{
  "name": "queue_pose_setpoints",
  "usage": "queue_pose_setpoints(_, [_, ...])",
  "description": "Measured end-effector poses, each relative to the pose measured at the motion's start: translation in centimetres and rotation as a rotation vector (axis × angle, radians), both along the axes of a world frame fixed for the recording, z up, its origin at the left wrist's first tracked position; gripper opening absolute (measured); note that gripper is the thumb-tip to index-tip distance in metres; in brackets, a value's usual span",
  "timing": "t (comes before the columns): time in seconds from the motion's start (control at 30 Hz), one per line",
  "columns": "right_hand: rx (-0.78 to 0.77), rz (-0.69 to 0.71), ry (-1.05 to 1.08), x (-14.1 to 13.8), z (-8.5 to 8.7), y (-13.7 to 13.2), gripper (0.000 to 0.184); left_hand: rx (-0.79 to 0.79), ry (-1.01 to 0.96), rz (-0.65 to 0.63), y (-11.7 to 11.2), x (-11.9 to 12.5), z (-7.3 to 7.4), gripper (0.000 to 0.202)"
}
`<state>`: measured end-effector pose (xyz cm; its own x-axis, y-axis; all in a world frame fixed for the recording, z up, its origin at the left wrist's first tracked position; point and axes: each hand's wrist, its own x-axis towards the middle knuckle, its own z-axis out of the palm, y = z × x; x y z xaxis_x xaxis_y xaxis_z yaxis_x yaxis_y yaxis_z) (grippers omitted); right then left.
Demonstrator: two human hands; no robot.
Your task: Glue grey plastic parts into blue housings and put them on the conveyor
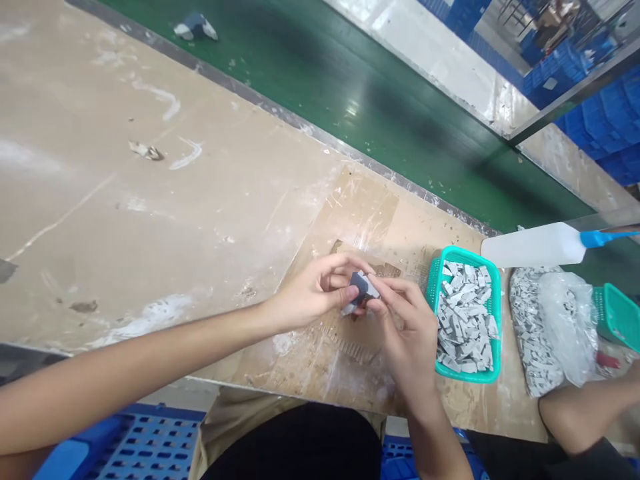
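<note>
Between my hands, above the worn wooden table (240, 227), is a small dark blue and white plastic-looking part (359, 285). My left hand (327, 287) pinches its dark side between thumb and fingers. On the white side, the thumb and fingertips of my right hand (405, 310) close on a pale piece (373, 291); I cannot tell whether it is joined to the blue part. Just right of that hand stands a turquoise basket (437, 363) filled with small grey-white pieces (465, 320). Under my hands lies a scrap of cardboard (357, 343).
A white squeeze bottle (535, 245) with a blue nozzle lies behind the basket. Farther right are a plastic bag of grey pieces (533, 333), another green basket (620, 313) and another person's arm (590, 410). Along the back runs a green conveyor belt (320, 87), carrying a blue-white part (196, 27).
</note>
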<state>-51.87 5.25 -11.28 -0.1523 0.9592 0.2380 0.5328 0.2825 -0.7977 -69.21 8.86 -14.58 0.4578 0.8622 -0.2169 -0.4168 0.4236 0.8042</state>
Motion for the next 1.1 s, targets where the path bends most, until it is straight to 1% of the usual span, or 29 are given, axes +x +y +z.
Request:
queue_pose_setpoints(0.03, [-0.037,0.005,0.008,0.2,0.2,0.3,0.033,-0.064,-0.056,-0.02,0.2,-0.1,0.0,0.032])
queue_pose_setpoints(0.1, [-0.081,0.016,0.032,0.6,0.5,0.7,0.032,-0.198,-0.115,-0.03,0.4,-0.3,0.3,0.033])
queue_pose_setpoints(0.17, [-0.101,0.051,0.068,0.6,0.6,0.8,0.034,-0.282,-0.153,-0.02,0.6,-0.6,0.6,0.033])
queue_pose_setpoints(0.2, [-0.108,0.077,0.088,0.5,0.6,0.9,0.035,-0.3,-0.171,-0.015,0.6,-0.7,0.8,0.031])
queue_pose_setpoints(0.33, [-0.094,0.149,0.163,-0.3,0.3,0.8,0.036,-0.313,-0.213,0.002,0.5,-0.8,0.8,0.025])
queue_pose_setpoints(0.47, [-0.035,0.113,0.163,-1.2,0.1,0.5,0.036,-0.326,-0.232,-0.029,0.2,-0.8,0.6,0.026])
queue_pose_setpoints(0.67, [0.048,0.095,0.16,-1.9,0.2,-0.2,0.04,-0.324,-0.287,-0.084,-0.2,-1.1,0.9,0.023])
queue_pose_setpoints(0.8, [0.071,0.088,0.137,-1.8,0.6,-0.5,0.04,-0.331,-0.314,-0.127,-0.2,-1.0,0.9,0.023])
queue_pose_setpoints(0.93, [0.007,0.153,0.12,-0.6,1.4,-0.4,0.04,-0.344,-0.328,-0.144,0.0,-0.7,1.0,0.03])
queue_pose_setpoints(1.0, [-0.014,0.099,0.137,0.5,1.9,-0.3,0.039,-0.363,-0.32,-0.124,0.1,-0.6,1.1,0.034])
queue_pose_setpoints(1.1, [0.017,-0.098,0.189,2.3,2.4,-0.3,0.035,-0.37,-0.3,-0.095,0.1,-0.6,1.0,0.035])
